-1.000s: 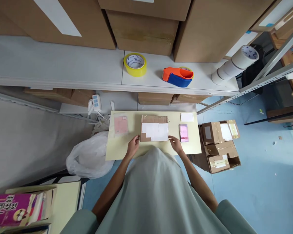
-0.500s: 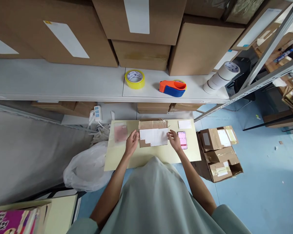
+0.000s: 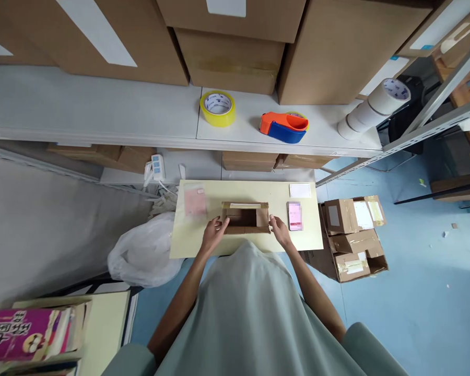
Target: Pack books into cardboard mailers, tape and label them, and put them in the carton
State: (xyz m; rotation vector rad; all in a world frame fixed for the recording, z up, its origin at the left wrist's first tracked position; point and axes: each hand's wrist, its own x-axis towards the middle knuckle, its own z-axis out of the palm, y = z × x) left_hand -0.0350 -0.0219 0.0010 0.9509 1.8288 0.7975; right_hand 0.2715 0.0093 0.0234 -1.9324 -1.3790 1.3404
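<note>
A small brown cardboard box [image 3: 245,230] sits over the cream tabletop [image 3: 191,243], its open side facing up toward me and a dark hollow showing inside. My left hand [image 3: 214,233] grips the box's left end, with the thumb over the rim. At the right end, my right hand [image 3: 279,230] holds the edge between thumb and fingers. To the right lies a phone [image 3: 295,215] with a pink lit screen, below a white card [image 3: 300,190]. A pinkish flat sheet in clear plastic [image 3: 196,201] lies to the left.
On the grey shelf [image 3: 141,112] ahead are a yellow tape roll [image 3: 218,108], an orange and blue tape dispenser [image 3: 284,127] and stacked white rolls [image 3: 374,108]. Used boxes [image 3: 352,243] fill a carton on the right. A white plastic bag [image 3: 144,256] and books [image 3: 27,334] are at left.
The box has turned: its white-labelled face was toward me, and now its open side shows. Both hands stay at its ends. The view has shifted slightly.
</note>
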